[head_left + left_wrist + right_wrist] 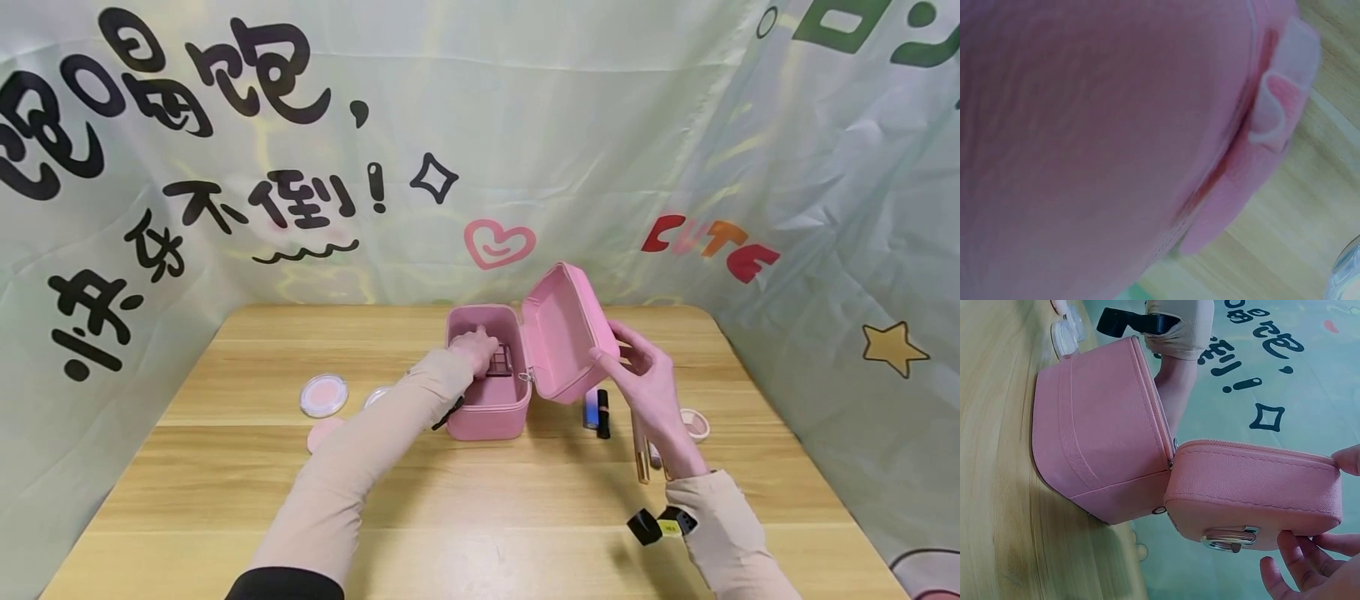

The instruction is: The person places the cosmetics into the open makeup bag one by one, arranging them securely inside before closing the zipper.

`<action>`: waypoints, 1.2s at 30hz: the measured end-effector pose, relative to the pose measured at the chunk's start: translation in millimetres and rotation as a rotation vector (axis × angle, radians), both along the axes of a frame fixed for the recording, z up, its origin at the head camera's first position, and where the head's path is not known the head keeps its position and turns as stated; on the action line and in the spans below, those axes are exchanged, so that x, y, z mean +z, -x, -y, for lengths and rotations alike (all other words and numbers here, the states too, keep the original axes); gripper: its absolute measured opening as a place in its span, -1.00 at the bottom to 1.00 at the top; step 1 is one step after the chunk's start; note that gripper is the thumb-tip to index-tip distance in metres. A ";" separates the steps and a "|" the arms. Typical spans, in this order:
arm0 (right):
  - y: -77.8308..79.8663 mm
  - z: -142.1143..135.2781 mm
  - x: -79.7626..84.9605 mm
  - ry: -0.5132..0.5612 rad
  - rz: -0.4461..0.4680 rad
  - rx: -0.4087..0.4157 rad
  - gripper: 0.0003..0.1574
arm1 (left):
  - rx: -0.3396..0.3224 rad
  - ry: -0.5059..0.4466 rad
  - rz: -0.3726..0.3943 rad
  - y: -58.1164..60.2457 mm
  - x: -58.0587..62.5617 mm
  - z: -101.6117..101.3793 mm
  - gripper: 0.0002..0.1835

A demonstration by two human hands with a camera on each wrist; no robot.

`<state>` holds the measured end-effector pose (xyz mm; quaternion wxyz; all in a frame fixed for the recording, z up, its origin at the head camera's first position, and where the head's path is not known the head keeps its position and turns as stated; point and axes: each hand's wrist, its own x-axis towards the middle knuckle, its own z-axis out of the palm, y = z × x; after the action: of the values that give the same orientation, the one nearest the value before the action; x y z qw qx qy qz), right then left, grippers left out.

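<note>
A pink cosmetic case (487, 423) stands on the table with its lid (557, 333) tilted open to the right. My left hand (474, 348) reaches down inside the case, its fingers at the left edge of a small gridded makeup palette (500, 361), which it partly covers. My right hand (647, 375) grips the lid's outer end, thumb on the rim and fingers behind. The right wrist view shows the case's zip edge and the lid's metal clasp (1230, 539). In the left wrist view, the pink case wall (1097, 150) fills most of the picture, hiding the fingers.
Left of the case lie a round compact (324, 395), another clear round case (377, 395) and a pink pad (322, 433). On the right are a blue tube (592, 410), a black tube (603, 414), gold-ended tubes (642, 460) and a round pink compact (696, 424). Printed curtains (600, 167) stand behind.
</note>
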<state>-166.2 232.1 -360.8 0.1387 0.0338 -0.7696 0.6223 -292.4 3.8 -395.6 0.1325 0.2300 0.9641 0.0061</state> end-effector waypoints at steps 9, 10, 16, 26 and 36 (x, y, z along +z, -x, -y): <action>0.2 0.2 0.4 -0.002 -0.002 -0.008 -0.33 | 0.010 0.023 -0.015 4.1 -5.4 -2.2 -0.68; 0.2 0.4 0.6 -0.003 -0.003 -0.009 -0.33 | 0.013 0.025 -0.017 3.2 -4.8 -2.2 -0.67; 0.4 1.2 1.2 0.019 0.005 -0.010 -0.33 | 0.000 0.003 -0.045 7.9 -13.0 -1.3 -0.73; 0.9 1.8 1.6 0.053 0.005 -0.012 -0.33 | 0.024 0.021 -0.025 3.6 -8.2 -3.0 -0.72; 0.6 1.8 1.9 0.056 0.008 -0.008 -0.33 | 0.010 0.024 -0.076 -0.6 -6.8 -1.9 -0.71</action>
<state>-166.8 230.3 -358.9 0.1392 0.0243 -0.7524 0.6433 -291.8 5.8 -402.4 0.0985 0.2234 0.9696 -0.0133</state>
